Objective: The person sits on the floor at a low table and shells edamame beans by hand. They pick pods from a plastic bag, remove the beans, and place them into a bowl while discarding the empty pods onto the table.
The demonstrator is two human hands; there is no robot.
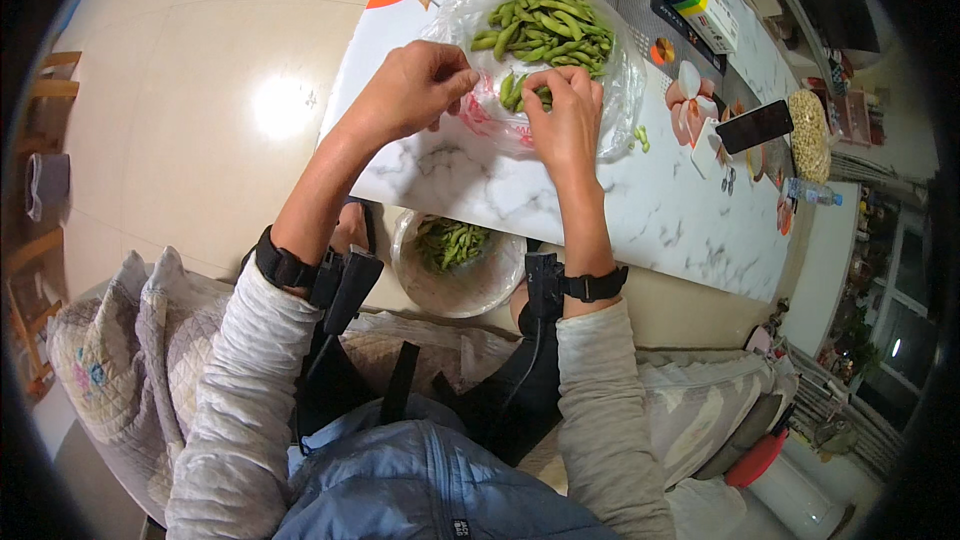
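Observation:
A large heap of green soybean pods (551,26) lies on a clear plastic bag (619,109) with red print, spread over the table. At the bag's left edge is my left hand (429,84), fingers curled and thumb against the index finger; whether anything is between them is hidden. My right hand (566,109) is over the bag, thumb and fingertips bent together at a smaller cluster of pods (510,92). I cannot tell whether it grips one. A few shelled green beans (641,138) lie on the table just right of the bag.
Below the table edge, between my legs, a lined basin (457,300) holds green pods or hulls (450,244). A phone (754,126) is propped to the right on the marble-patterned table (660,217). Beyond are a carton (701,11), a bag of pale pieces (810,135) and a plastic bottle (814,192).

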